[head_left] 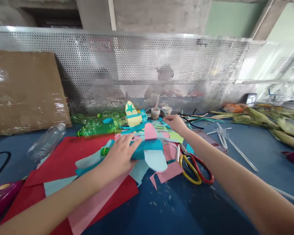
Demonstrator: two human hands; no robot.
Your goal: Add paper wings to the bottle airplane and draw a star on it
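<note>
My left hand (122,151) is wrapped round a bottle model (150,146) covered in blue sheet, with a green cap at its left end. A pink tab stands on top of it and a pale-blue rounded flap hangs in front. My right hand (175,124) reaches forward over small cut scraps, its thumb and fingertips pinched together; what they hold, if anything, is too small to name. Below the right forearm lie scissors (191,169) with one yellow and one red handle. Pink scraps (170,172) lie beside them. A yellow bottle model (134,120) with a star fin sits behind.
Red sheets (75,151) spread under my left arm. Green bottles (95,127) and a clear bottle (47,140) lie at left, near a cardboard panel (24,91). Two small cups (155,113) stand at the back. White strips (242,153) and corn husks (259,119) lie at right.
</note>
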